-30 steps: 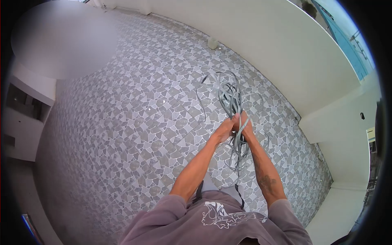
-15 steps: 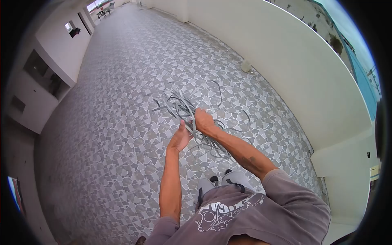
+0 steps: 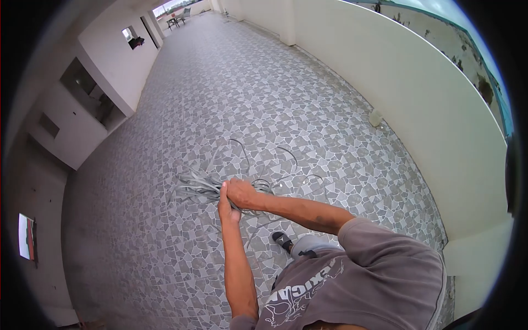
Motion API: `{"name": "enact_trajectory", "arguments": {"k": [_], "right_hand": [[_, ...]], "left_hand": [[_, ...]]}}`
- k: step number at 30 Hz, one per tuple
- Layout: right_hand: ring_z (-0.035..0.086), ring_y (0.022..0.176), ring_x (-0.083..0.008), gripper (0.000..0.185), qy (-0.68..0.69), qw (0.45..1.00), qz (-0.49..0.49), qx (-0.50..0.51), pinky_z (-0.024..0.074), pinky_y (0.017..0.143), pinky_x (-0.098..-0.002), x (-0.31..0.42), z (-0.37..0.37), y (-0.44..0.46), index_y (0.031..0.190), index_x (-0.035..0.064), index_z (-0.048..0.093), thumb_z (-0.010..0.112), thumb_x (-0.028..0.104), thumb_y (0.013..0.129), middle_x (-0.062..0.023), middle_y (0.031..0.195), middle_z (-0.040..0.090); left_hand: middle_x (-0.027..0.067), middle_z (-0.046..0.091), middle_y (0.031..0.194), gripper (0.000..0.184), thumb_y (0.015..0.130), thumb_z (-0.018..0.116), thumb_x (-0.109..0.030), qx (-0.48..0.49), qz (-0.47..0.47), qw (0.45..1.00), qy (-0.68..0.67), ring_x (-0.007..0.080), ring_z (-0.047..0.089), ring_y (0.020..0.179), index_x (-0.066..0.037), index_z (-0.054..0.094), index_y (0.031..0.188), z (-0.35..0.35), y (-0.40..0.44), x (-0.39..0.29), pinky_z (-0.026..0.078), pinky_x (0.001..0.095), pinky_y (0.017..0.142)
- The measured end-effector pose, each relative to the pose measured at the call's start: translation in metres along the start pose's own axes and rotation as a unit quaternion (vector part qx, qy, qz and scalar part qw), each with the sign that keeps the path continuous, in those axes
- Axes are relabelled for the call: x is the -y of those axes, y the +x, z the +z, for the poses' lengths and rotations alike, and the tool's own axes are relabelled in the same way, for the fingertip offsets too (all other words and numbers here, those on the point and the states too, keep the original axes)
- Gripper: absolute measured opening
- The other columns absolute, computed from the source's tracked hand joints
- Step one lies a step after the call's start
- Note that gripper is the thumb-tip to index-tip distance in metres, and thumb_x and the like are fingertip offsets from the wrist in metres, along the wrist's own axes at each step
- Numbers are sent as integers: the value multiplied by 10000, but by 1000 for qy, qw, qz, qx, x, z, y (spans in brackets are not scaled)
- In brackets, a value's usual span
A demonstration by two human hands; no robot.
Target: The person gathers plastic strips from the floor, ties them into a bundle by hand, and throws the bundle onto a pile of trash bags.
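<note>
A loose bundle of thin, flat grey strips (image 3: 195,187) is gathered in front of me above the tiled floor. My right hand (image 3: 240,193) is closed round the middle of the bundle. Just beside it, my left hand (image 3: 227,209) grips the same strips from below, its thumb pointing up. Strip ends fan out to the left of my hands, and more loops stick out to the right behind my right wrist. A few long strips curve away beyond my hands. The parts inside my fists are hidden.
Grey stone-patterned tile (image 3: 220,82) covers the floor. A low cream wall (image 3: 379,66) runs along the right, with a small pale block (image 3: 375,117) at its foot. White walls with openings stand on the left. A table (image 3: 176,22) is far off.
Both hands have moved left and closer together on the bundle, which now lies more sideways. My left hand has closed from a partly open hold. My view has shifted and one foot has come forward.
</note>
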State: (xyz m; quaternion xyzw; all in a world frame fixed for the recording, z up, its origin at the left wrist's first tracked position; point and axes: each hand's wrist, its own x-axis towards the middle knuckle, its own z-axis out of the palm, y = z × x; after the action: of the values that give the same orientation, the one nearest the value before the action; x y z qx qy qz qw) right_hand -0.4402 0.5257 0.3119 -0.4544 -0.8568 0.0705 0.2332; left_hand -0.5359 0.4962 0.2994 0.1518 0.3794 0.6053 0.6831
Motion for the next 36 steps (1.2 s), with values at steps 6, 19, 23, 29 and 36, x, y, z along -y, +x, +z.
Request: {"name": "enact_trajectory", "arguments": {"k": [6,19,23,29,36], "right_hand": [[653,884,-359,282,67,985,-133,87,543,734,-429,5,49,129,966,-68,609,640,119,757,-203,938,645],[571,1132,-444,698,181,930,-228,222,457,996,-443,80,171,379,1212,-162,499,726,187,651,-314,1128,577],[531,1190,-451,731,192,944,-163,211,441,1019,-454,100,175,473,1245,-157,481,737,203,662,-319,1200,540],[515,1170,-451,533,114,970,-202,-72,441,998,-480,120,145,570,1209,-78,507,703,211,806,-302,1226,517],[511,1232,-399,697,629,722,257,132,520,947,-484,130,129,617,1376,-145,394,631,351,947,-318,1281,500]], "left_hand": [[88,646,1188,458,879,675,-447,-47,-6,999,-26,267,628,1091,-95,611,1165,-36,83,-91,513,428,939],[70,664,1193,392,915,634,-339,-149,121,977,-89,217,637,1079,-52,631,1182,-168,236,-282,510,379,923],[118,680,1110,333,906,659,-250,-145,147,978,-19,241,665,1015,14,632,1106,-189,303,-368,531,359,893],[66,557,767,278,922,655,-236,-176,238,953,-66,194,586,700,-28,530,786,-204,406,-504,569,373,708],[42,453,689,366,901,696,-221,-221,325,907,-150,162,505,608,-54,434,708,-184,506,-610,558,356,620]]}}
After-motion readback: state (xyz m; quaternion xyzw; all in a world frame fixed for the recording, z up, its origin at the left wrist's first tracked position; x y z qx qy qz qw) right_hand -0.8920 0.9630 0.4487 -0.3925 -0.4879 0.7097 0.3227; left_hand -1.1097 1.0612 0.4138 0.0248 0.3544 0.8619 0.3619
